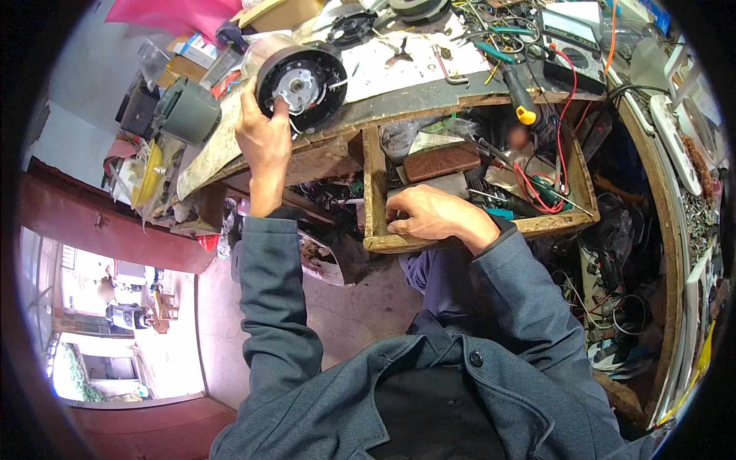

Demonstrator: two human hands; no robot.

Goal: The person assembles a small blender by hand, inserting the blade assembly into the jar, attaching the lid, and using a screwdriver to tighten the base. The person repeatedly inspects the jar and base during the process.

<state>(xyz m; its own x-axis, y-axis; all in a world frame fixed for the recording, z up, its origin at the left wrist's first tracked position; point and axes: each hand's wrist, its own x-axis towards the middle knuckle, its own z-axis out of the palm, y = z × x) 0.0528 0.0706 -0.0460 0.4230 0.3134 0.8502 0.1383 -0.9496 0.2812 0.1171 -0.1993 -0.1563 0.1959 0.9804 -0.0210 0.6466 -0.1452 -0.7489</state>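
Note:
My left hand [264, 134] grips a round black appliance housing [331, 70] by its lower left rim, thumb pressed inside. A silver metal disc with a central hole fills its middle, and white wires stick out at the rim. The housing is held tilted toward me at the bench's front edge. My right hand [429, 215] reaches over the front left corner of a pulled-out wooden drawer [483, 234]. Its fingers are curled downward inside, and what they hold, if anything, is hidden. Beside it lie a brown rectangular block [441, 162] and loose tools.
Red test leads [571, 115] run from a multimeter [573, 57] into the drawer. A yellow-black screwdriver [520, 96] overhangs the bench edge. A bent metal rod [451, 70] and pliers [494, 52] lie on the bench. At left stands a grey-green container [184, 111].

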